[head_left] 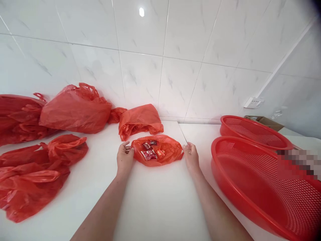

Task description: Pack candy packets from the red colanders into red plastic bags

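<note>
A small red plastic bag (165, 149) lies open on the white table (155, 201) in front of me. Inside it I see a few small wrapped packets (149, 154). My left hand (124, 158) pinches the bag's left edge with curled fingers. My right hand (191, 156) grips the bag's right edge, fingers closed on the thin plastic. Both hands hold the bag's mouth spread apart.
Several more red plastic bags lie around: one just behind (139, 121), a large one (75, 108) at back left, others (32, 174) at left. Two red mesh baskets (250, 180) (253, 130) sit at right, a cardboard box (265, 121) behind them. Tiled wall with a socket (253, 102).
</note>
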`<state>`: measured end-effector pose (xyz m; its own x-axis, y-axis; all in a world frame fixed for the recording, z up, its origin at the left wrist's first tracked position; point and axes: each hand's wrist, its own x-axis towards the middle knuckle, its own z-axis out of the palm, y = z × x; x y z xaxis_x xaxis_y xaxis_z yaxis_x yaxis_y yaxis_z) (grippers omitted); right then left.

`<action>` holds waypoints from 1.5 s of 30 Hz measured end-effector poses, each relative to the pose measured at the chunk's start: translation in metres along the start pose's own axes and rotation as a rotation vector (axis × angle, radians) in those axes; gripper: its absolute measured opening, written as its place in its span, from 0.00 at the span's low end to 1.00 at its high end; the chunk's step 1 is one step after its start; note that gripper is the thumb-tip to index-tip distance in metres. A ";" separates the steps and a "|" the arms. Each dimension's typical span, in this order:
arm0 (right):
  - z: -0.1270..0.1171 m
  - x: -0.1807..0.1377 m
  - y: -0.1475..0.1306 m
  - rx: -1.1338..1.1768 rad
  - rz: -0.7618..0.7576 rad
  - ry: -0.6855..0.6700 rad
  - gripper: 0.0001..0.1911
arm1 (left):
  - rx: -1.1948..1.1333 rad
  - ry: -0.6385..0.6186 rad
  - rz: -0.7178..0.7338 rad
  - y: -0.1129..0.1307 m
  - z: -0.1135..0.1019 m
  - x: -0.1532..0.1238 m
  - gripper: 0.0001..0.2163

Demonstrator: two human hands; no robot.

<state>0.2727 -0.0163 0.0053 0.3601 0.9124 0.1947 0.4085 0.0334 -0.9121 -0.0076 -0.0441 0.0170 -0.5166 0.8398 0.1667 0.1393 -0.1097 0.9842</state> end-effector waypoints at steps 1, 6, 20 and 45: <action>0.004 -0.002 -0.001 -0.019 -0.040 -0.046 0.34 | 0.020 0.005 0.000 0.001 0.000 -0.001 0.21; 0.020 -0.012 -0.009 -0.215 -0.168 -0.163 0.37 | 0.198 -0.012 0.006 0.006 0.006 -0.010 0.32; 0.011 -0.011 -0.021 0.307 -0.069 -0.111 0.13 | -0.363 -0.142 0.168 0.043 0.034 -0.005 0.16; 0.009 -0.005 -0.002 0.070 -0.053 -0.145 0.16 | -0.089 -0.075 0.133 -0.016 0.011 0.014 0.08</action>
<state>0.2629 -0.0176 0.0026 0.2133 0.9576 0.1934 0.3627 0.1062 -0.9258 -0.0078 -0.0243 0.0031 -0.4334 0.8520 0.2938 0.1247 -0.2662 0.9558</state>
